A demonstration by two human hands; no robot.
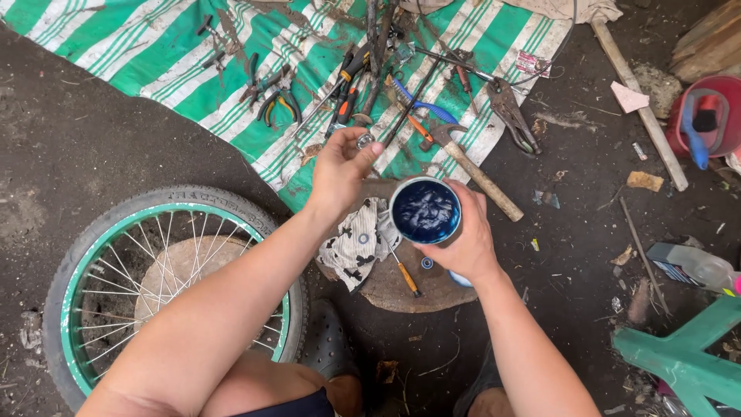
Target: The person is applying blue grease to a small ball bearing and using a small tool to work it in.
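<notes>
Blue grease fills the open tub (425, 211) my right hand (461, 239) grips; my left hand (340, 171) pinches a small metal bearing (365, 140) above it. I judge greasing underway; dipping needs care.

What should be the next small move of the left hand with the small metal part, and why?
Probably lower the left hand to dip the small metal part into the blue grease in the open tub. The fingertips pinch the part just above and beside the tub, which the right hand holds with its mouth facing up, and the part looks not yet coated.
</notes>
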